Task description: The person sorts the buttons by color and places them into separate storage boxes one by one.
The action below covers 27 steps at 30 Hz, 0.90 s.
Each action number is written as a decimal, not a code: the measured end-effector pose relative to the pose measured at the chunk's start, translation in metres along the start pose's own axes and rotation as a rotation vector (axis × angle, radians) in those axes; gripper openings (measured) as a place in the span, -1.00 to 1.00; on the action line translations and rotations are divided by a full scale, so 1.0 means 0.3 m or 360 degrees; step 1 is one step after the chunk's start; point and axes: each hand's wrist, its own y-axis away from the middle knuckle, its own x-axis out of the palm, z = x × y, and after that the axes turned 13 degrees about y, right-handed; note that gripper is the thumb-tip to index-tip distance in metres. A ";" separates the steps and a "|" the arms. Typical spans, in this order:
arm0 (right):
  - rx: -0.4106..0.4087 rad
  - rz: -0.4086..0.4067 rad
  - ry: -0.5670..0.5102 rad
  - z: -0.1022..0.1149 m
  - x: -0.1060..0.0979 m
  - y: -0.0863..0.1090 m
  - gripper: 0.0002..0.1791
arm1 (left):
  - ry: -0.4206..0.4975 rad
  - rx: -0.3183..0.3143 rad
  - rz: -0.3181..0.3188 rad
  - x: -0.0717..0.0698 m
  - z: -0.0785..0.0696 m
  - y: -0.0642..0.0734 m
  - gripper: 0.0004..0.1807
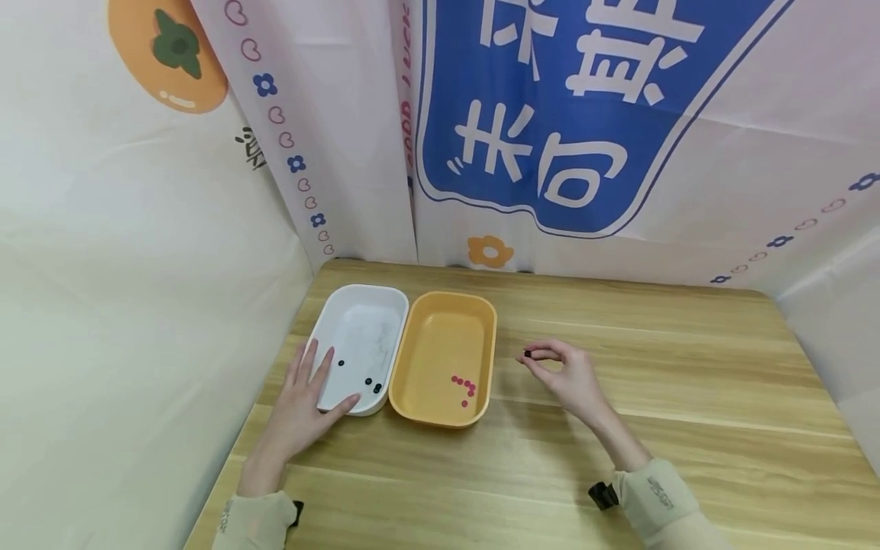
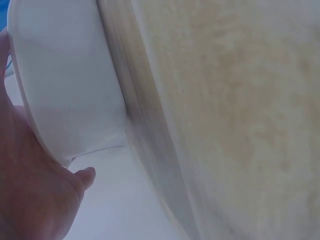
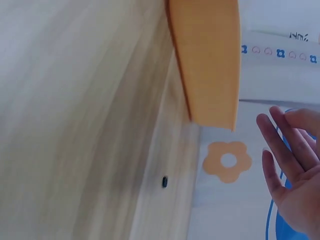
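My left hand (image 1: 296, 416) lies with spread, fairly straight fingers along the left and front rim of a white tray (image 1: 360, 294). Several black beads (image 1: 341, 363) sit in that tray. In the left wrist view, the tray's outer wall (image 2: 70, 75) is beside this hand. To the right of the yellow-orange tray (image 1: 450, 296), my right hand (image 1: 567, 378) is held above the table, thumb and forefinger close together. A black bead (image 3: 164, 181) rests on the table in the right wrist view, apart from the fingers; from the head, a black bead overlaps the fingertips.
Several pink beads (image 1: 466, 384) are in the front right part of the yellow-orange tray, which stands against the white one. The wood-grain table (image 1: 687, 367) extends to the right. Printed cloth (image 1: 357, 168) hangs behind, with pale cloth at both sides.
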 end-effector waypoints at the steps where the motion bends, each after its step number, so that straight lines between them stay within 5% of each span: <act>1: -0.0008 -0.0001 -0.0007 0.009 0.004 -0.005 -0.80 | 0.0002 0.0000 -0.0001 0.000 0.001 0.000 0.13; 14: -0.0028 0.0065 -0.0123 0.123 0.077 -0.086 -0.78 | 0.0004 0.0007 -0.0019 0.002 0.003 0.003 0.14; 27: -0.0282 0.0275 -0.0233 0.248 0.224 -0.173 -0.82 | -0.0003 -0.0021 0.0017 -0.006 -0.007 0.004 0.14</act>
